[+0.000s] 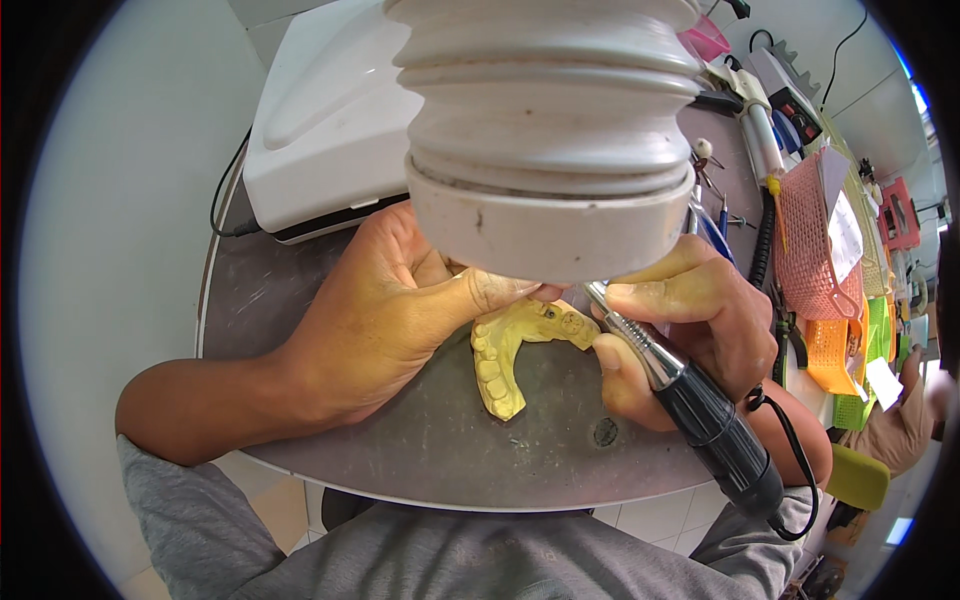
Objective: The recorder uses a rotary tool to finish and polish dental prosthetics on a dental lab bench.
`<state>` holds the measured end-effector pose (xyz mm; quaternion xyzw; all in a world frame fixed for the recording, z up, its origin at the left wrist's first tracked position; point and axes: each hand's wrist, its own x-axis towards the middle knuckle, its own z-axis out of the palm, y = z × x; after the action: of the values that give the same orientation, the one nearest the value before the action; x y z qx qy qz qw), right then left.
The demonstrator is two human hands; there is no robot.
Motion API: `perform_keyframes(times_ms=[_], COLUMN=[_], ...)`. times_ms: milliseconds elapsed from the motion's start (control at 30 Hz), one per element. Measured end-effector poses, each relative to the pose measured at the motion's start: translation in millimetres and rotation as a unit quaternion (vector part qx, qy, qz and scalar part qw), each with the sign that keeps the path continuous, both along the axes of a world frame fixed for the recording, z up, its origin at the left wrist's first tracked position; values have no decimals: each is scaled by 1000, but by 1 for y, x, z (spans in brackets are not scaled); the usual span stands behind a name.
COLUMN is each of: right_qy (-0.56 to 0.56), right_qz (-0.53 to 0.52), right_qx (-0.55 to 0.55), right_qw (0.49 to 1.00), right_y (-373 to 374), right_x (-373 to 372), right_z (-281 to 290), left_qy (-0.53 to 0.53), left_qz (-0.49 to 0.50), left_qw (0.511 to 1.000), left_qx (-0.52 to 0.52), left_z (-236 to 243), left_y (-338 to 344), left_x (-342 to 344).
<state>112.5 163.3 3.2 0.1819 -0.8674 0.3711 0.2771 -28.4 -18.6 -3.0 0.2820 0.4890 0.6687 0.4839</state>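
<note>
My left hand point(400, 285) reaches in under the white nozzle, its thumb and fingertips pinched together. What they hold, if anything, is hidden by the thumb and the nozzle's rim. Wrapped in my right hand point(700, 325) is a rotary handpiece point(705, 410) with a silver front and black grip, tilted so its tip points up and left toward my left fingertips. The bur end is out of sight under the nozzle. Between my hands is a yellow dental cast point(493, 365), a horseshoe arch of teeth; its upper part runs beneath my left thumb.
A ribbed white suction hose point(550, 120) hangs low over both hands. Behind my left hand stands a white machine casing point(340, 110). Burs and tools lie at the right, beside a pink basket point(805, 230) and orange and green baskets. The grey tabletop point(400, 450) curves toward me.
</note>
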Motion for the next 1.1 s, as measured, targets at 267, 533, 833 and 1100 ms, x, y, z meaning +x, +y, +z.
perform_keyframes(times_ms=[267, 533, 833, 1100], right_qy=[29, 29, 24, 13], right_qz=[4, -14, -6, -13], right_qx=[29, 34, 41, 31], right_qw=[999, 999, 999, 999], right_y=[0, -2, -1, -4], right_x=[-2, -1, 1, 2], right_z=[-1, 0, 3, 3], left_qy=[0, 1, 20, 28], left_qz=[2, 15, 37, 45], left_qw=[1000, 1000, 999, 999], left_qx=[-11, 1, 7, 10], left_z=[1, 0, -3, -2], left_y=[-1, 0, 0, 0], left_x=[0, 1, 4, 4])
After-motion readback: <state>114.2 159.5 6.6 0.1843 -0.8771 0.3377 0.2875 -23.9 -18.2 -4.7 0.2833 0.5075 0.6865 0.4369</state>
